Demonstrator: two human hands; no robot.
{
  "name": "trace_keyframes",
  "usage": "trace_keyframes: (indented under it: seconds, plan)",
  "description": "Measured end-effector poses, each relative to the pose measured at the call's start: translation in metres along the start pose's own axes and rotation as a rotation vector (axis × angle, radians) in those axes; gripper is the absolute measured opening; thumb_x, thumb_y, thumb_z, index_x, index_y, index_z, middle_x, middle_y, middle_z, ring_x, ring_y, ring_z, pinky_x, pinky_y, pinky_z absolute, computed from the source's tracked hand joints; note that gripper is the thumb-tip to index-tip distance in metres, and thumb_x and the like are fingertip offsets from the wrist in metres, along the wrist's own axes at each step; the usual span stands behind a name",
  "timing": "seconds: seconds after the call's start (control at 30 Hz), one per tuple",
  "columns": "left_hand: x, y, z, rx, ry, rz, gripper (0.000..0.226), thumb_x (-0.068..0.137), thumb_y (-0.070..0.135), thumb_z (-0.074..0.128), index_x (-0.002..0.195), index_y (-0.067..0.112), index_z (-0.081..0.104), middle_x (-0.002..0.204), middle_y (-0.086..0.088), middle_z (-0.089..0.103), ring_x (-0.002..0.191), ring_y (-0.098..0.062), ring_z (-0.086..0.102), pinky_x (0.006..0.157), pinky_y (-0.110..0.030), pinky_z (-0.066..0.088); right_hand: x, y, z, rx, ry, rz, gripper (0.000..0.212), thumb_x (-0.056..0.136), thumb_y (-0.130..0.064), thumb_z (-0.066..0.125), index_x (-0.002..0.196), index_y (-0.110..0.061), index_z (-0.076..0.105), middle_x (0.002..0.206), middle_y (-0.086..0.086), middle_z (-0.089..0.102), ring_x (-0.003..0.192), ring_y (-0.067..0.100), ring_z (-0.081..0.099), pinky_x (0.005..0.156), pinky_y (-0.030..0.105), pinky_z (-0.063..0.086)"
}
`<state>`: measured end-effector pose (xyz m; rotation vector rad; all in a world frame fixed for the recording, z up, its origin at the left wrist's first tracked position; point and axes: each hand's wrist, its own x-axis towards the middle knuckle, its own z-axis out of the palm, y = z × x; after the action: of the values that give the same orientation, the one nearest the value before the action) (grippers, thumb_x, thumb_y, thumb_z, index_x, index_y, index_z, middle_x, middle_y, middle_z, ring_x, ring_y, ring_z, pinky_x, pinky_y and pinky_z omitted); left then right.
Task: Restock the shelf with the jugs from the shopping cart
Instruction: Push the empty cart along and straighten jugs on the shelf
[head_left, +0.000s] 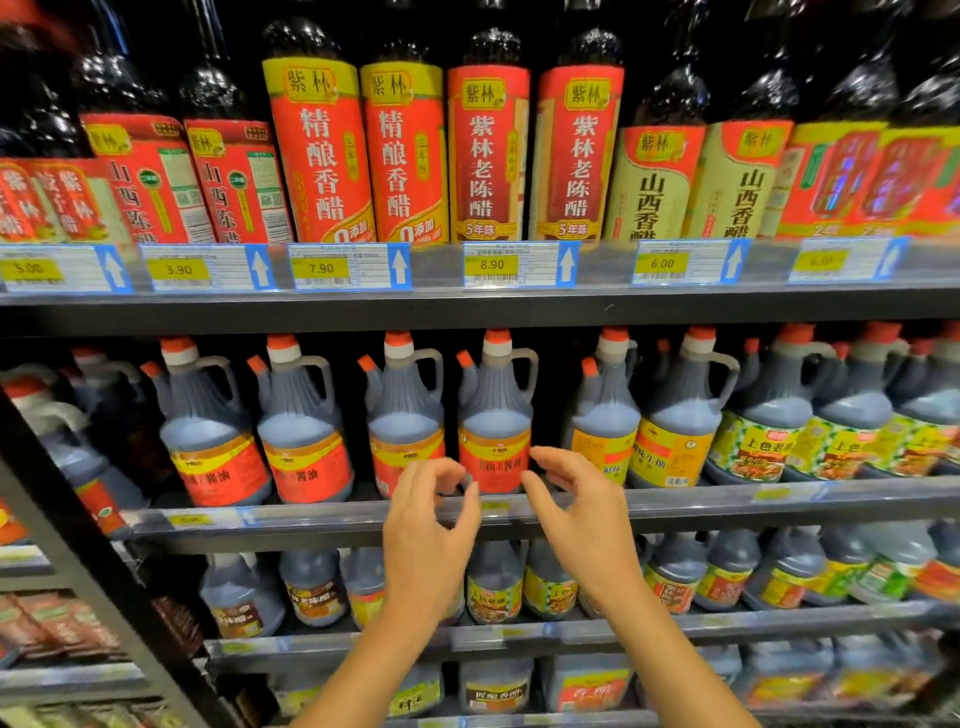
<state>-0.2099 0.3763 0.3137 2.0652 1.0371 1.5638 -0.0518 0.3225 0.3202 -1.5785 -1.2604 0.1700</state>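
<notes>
Now the red-label jug on the shelf sits between my left hand and right hand. Fingers loosely curled, empty.

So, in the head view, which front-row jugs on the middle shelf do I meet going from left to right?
Right of the slanted post: first red-label jug → second red-label jug → third red-label jug → fourth red-label jug → first yellow-label jug → second yellow-label jug → green-label jugs.
</notes>
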Motion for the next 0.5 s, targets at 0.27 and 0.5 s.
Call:
trace_keyframes:
  seconds: [0.27, 0.5]
  plan:
    - [-0.012, 0.045, 0.087, 0.045, -0.297, 0.013, 0.058, 0.091, 0.041, 0.066, 0.139, 0.019, 0.043, 0.134, 0.005, 0.046, 0.125, -0.011, 0.046, 0.1, -0.025, 0.044, 0.004, 0.051, -0.082, -0.07, 0.382, 0.107, 0.022, 0.09, -0.029, 0.077, 0.104, -0.019, 0.064, 0.1, -0.005, 0.064, 0.094, 0.009, 0.061, 0.083, 0.033, 0.054]
    - [0.0, 0.071, 0.138, 0.189, -0.208, -0.144, 0.102, 0.082, 0.046, 0.076, 0.154, 0.003, 0.016, 0.152, -0.015, 0.029, 0.141, -0.033, 0.029, 0.111, -0.042, 0.037, 0.031, 0.086, -0.097, -0.123, 0.402, 0.226, 0.083, 0.075, -0.047, 0.086, 0.136, -0.007, 0.045, 0.129, 0.007, 0.048, 0.121, 0.024, 0.049, 0.097, 0.04, 0.049]
